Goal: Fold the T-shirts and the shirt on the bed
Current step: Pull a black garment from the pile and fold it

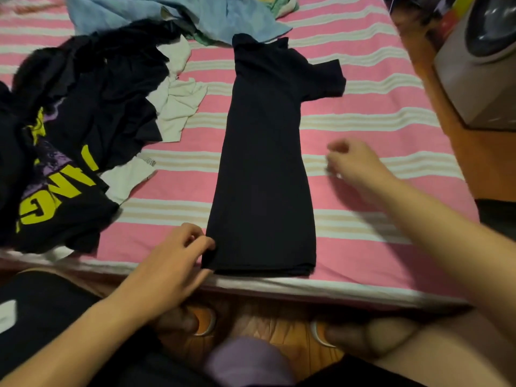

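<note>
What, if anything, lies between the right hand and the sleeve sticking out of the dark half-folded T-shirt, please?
Nothing visible does. Only bare pink striped bedsheet lies between the right hand and the sleeve of the dark half-folded T-shirt.

Striped bed (363, 88) bears black T-shirt (265, 169), clothes heap (83, 129)

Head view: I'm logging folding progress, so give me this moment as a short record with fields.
surface: bed, pink striped cover
item in work: black T-shirt, folded lengthwise into a narrow strip, one sleeve sticking out to the right
left hand: touching the strip's lower left corner
right hand: above the bed right of the strip, holding nothing, blurred
unfolded pile: dark and white garments at left
</note>
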Demonstrator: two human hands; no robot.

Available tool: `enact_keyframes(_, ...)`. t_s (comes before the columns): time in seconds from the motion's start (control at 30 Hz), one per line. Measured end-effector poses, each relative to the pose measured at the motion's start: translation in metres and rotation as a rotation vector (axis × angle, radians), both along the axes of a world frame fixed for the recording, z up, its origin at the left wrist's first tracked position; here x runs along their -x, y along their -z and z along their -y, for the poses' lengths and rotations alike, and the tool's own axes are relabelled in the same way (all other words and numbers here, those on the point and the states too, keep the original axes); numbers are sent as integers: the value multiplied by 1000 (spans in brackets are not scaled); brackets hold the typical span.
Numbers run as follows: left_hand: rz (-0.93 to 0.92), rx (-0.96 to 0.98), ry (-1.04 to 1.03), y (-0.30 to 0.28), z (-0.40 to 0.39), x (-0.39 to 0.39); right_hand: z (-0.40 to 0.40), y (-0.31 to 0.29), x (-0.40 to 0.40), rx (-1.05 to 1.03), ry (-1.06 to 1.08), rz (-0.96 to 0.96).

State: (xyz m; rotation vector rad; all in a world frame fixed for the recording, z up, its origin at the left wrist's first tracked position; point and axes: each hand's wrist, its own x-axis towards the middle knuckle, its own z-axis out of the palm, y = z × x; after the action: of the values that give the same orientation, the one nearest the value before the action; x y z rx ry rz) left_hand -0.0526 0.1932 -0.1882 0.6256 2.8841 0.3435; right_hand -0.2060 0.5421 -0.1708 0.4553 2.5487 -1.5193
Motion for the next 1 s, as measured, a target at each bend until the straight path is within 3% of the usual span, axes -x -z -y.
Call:
enact_keyframes(0.13,-30,-53,67,4,8,1,14,-3,-87,-85,-142,180)
enact_keyframes(0.27,-70,-67,65,8,8,-10,38,-8,-127,-289,-260,234)
enact_keyframes(0.53,-22,-176,-230,16,4,-18,55,9,-149,-184,-45,134)
enact_keyframes(0.67,-62,-84,-51,13,1,-10,58,18,-154,-28,86,137)
enact_keyframes(1.0,-274,86,172,2,2,-4,67,15,-157,-191,80,43)
